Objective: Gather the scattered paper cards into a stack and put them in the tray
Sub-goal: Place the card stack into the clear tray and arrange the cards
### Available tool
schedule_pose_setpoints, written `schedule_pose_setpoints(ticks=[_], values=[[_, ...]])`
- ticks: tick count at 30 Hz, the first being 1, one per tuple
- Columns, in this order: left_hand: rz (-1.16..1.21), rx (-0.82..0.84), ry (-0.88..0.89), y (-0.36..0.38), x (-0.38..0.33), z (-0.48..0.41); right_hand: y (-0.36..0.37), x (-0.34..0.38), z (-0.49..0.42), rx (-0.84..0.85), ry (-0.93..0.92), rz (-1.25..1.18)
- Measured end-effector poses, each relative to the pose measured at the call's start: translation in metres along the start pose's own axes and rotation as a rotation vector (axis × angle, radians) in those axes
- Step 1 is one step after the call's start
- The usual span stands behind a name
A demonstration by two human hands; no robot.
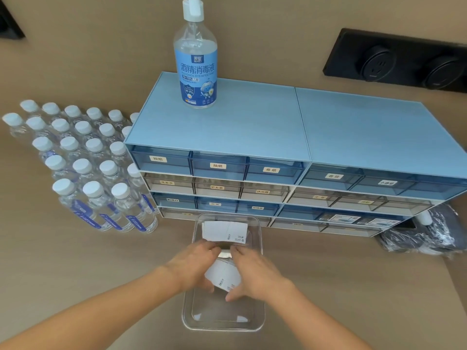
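Note:
A clear plastic tray [260,322] lies on the brown table in front of me. White paper cards [225,231] rest inside it at its far end. Both my hands are over the middle of the tray, closed on a small stack of white cards [222,275]. My left hand [194,261] grips the stack's left side. On the right side, my right hand [255,270] pinches it, thumb low near the stack's near corner. The stack sits tilted between the palms, partly hidden by fingers.
A blue drawer cabinet [278,137] stands just behind the tray, with a disinfectant bottle [195,59] on top. Several capped water bottles [83,168] crowd the left. A black plastic-wrapped bundle [427,233] lies at the right. A black socket panel [396,61] is on the wall.

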State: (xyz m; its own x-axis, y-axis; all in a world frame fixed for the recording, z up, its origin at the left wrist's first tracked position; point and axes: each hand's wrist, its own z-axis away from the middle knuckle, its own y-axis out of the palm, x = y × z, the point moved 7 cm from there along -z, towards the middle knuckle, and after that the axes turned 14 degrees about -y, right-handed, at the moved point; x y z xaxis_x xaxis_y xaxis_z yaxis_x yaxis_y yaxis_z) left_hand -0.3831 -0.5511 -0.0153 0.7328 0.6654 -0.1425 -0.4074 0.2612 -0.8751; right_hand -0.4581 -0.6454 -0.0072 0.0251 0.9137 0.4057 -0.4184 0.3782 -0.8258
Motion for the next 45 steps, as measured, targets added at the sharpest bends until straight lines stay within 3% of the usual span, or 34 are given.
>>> schedule_pose_setpoints(ticks=[4, 9, 23, 29, 45], values=[[-0.175, 0.075, -0.106, 0.013, -0.012, -0.006, 0.013, 0.007, -0.013, 0.109, 0.08, 0.216], [-0.223, 0.129, -0.205, 0.016, -0.017, -0.011, 0.012, 0.003, -0.023, 0.178, 0.135, 0.19], [-0.257, 0.05, -0.267, 0.028, -0.017, -0.017, 0.013, 0.005, -0.022, 0.1, 0.068, 0.197], [-0.278, 0.005, -0.311, 0.03, -0.019, -0.018, 0.017, 0.005, -0.022, 0.066, 0.123, 0.232], [-0.141, 0.045, -0.332, 0.026, -0.016, -0.02, 0.01, 0.004, -0.02, 0.018, 0.115, 0.198]])
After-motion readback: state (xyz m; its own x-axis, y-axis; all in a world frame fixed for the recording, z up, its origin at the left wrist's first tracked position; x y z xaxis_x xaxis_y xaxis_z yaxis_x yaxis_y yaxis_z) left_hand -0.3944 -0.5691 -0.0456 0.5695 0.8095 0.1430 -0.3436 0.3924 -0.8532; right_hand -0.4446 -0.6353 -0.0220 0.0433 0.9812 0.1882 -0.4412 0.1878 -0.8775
